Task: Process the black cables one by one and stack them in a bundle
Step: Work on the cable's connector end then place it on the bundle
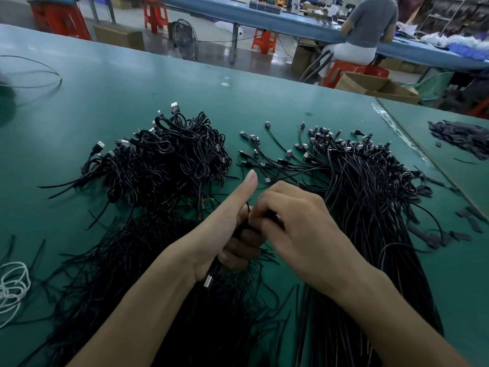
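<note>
The left hand (pixel 225 230) curls its fingers round a black cable (pixel 244 224), thumb straight up, with the USB plug (pixel 208 282) hanging under the wrist. The right hand (pixel 299 226) pinches the same cable. Both are above the bench (pixel 132 83) near its front edge. The coiled cables (pixel 169 160) are heaped mid-bench, and the straight cables (pixel 370 197) lie toward the right edge.

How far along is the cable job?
Apparently done: the heap of looped black cables at the left. In hand: one black cable with a silver USB plug, gripped by the left hand and pinched by the right hand. Left: the large sheaf of straight black cables on the right, so plenty remains.
</note>
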